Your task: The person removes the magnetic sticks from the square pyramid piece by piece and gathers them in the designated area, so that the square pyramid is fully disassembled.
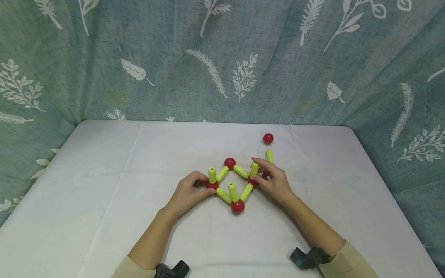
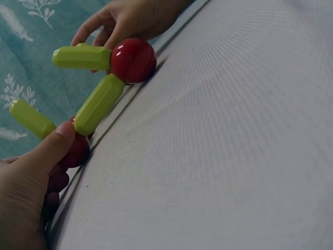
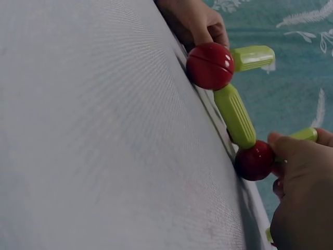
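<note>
Four-sided on the white table, a frame of yellow-green rods (image 1: 224, 195) joins red balls at its corners. My left hand (image 1: 187, 195) pinches the left red ball (image 1: 212, 185) between thumb and fingers. At the right corner, my right hand (image 1: 276, 183) holds another red ball (image 3: 254, 162), its thumb against the ball and a finger by the top of the upright rod (image 1: 255, 168). Upright rods also stand on the left ball and on the near ball (image 1: 238, 207). The far ball (image 1: 230, 163) bears no upright rod. Fingers partly cover both held balls.
Beyond the right hand lie a loose yellow-green rod (image 1: 269, 155) and a loose red ball (image 1: 268, 138). White cloth covers the table (image 1: 104, 170). A blue-green leaf-patterned curtain (image 1: 167, 77) hangs behind it and at its sides.
</note>
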Action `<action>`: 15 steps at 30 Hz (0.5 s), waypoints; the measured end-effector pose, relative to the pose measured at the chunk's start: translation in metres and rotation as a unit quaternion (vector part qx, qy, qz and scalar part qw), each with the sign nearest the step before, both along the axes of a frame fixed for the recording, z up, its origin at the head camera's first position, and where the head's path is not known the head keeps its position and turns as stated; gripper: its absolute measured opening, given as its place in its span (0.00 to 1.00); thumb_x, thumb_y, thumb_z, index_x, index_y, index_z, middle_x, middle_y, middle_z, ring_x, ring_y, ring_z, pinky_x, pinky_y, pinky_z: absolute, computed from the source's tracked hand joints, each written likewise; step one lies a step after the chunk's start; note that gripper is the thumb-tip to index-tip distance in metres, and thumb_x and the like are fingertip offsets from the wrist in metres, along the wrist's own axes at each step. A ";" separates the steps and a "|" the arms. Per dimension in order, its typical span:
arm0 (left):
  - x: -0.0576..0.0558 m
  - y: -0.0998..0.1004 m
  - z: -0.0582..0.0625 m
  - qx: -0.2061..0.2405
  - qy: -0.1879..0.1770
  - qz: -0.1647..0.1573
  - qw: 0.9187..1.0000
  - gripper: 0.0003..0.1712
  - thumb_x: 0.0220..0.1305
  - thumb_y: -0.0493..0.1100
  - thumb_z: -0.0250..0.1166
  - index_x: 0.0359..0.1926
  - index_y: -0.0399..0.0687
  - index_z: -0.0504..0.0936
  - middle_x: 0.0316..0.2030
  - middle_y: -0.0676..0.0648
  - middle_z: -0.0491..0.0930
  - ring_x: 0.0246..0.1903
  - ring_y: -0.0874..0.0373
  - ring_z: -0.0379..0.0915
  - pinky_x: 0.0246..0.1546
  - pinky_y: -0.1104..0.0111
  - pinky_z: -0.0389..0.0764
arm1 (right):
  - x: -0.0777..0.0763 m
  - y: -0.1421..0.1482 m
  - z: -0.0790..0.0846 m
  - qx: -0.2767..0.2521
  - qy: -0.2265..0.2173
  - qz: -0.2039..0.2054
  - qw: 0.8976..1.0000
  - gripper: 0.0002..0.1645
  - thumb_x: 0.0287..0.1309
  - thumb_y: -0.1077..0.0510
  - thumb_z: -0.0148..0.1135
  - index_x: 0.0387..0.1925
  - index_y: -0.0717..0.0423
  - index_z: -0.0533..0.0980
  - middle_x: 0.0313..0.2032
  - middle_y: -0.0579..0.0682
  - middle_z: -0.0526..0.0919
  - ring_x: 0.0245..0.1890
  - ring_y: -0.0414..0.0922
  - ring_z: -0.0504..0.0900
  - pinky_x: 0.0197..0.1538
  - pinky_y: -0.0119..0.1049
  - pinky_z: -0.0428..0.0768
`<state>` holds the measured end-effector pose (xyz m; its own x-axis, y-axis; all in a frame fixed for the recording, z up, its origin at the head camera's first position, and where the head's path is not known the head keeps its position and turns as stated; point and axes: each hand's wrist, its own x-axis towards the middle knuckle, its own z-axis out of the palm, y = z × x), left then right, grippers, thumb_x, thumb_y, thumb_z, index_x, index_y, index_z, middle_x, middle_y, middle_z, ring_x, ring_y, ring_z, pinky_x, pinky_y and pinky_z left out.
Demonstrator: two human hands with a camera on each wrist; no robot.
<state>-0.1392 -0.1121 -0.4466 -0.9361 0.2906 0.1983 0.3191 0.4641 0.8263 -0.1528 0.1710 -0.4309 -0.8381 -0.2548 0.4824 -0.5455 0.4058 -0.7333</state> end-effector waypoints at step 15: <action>0.003 0.001 0.000 0.005 0.004 -0.045 0.999 0.20 0.41 0.47 0.79 0.34 0.53 0.78 0.34 0.57 0.79 0.38 0.62 0.73 0.43 0.70 0.75 | -0.003 0.003 -0.005 -0.001 0.095 -0.052 0.994 0.36 0.40 0.70 0.74 0.56 0.65 0.73 0.35 0.54 0.82 0.26 0.41 0.73 0.28 0.25 0.73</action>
<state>-0.1362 -0.1115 -0.4467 -0.9048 0.3712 0.2088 0.3657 0.4257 0.8277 -0.1559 0.1742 -0.4361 -0.7541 -0.1708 0.6341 -0.6288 0.4663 -0.6223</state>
